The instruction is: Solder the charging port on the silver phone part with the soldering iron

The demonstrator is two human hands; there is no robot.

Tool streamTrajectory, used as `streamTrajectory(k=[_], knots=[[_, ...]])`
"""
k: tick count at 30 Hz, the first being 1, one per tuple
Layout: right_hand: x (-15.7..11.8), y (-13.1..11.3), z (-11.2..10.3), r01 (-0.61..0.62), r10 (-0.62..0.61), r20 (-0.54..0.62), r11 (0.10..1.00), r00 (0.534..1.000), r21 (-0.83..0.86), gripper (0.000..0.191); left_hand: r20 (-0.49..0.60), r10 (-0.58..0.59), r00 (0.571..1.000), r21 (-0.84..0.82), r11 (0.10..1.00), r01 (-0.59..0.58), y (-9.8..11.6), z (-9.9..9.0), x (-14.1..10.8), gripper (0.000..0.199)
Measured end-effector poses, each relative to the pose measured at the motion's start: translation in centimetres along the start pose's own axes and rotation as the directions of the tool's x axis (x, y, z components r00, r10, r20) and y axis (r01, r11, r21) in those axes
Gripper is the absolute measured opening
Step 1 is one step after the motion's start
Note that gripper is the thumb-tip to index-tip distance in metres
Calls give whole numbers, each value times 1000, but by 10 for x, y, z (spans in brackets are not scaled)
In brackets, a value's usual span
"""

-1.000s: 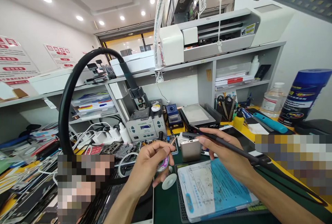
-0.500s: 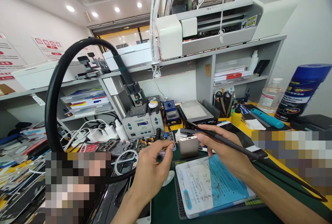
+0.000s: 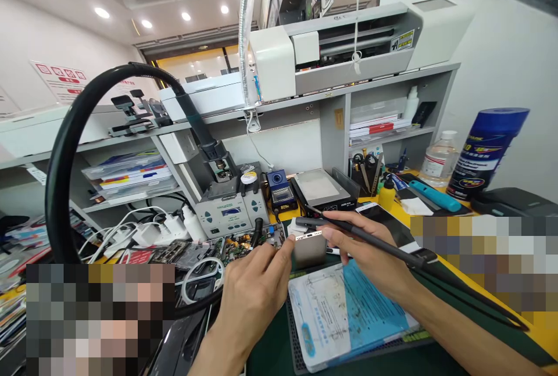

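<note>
A phone (image 3: 310, 251) stands up on end behind the clear-covered booklet, its edge with the charging port and speaker holes facing upward. My left hand (image 3: 258, 280) is closed at its upper left corner, fingertips against the edge. Between the fingers of my right hand (image 3: 364, 241) lies a black soldering iron (image 3: 383, 243), its slim handle slanting down to the right and its cable trailing behind. The right thumb and fingertips meet the phone's right edge. A second dark, pen-like piece (image 3: 308, 221) shows just above the phone; whether I hold it is unclear.
The blue-and-white booklet (image 3: 349, 312) lies on a dark mat in front. Circuit boards (image 3: 238, 248) and a white cable (image 3: 187, 283) crowd the left. Behind stand a hot-air station (image 3: 231, 213), a small blue station (image 3: 281, 190) and a flat heating plate (image 3: 320, 184). Another phone (image 3: 387, 225) lies right.
My left hand has turned over, knuckles up, and its fingers have come against the phone's corner. The right hand keeps the soldering iron. The whole view has shifted slightly.
</note>
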State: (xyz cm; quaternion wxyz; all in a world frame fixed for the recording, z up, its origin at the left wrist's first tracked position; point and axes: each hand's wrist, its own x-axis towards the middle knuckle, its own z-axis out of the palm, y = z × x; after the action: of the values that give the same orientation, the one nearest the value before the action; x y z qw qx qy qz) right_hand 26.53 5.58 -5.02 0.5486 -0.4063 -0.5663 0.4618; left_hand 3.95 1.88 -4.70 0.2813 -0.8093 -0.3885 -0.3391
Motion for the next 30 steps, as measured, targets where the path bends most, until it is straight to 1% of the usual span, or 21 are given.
streamTrajectory(k=[3,6,12,20,30], knots=[[1,0,0,-1,1,13,1000,1000,8,42,6,36,999,67,997,-36,0,0,2,27],[1,0,0,-1,1,17,1000,1000,20,41,19,46,999,107,993,-48,0,1,2,27],[-1,-1,-1,-3,3,23,999,1000,34,38,38,72,997,138,987,-77,-2,1,1,29],[0,-3,0,1,-1,17,999,1000,34,35,44,97,994,163,981,-103,-2,-2,2,36],[0,1,0,10,-11,29,999,1000,49,35,47,136,990,164,976,-142,-8,-2,10,26]])
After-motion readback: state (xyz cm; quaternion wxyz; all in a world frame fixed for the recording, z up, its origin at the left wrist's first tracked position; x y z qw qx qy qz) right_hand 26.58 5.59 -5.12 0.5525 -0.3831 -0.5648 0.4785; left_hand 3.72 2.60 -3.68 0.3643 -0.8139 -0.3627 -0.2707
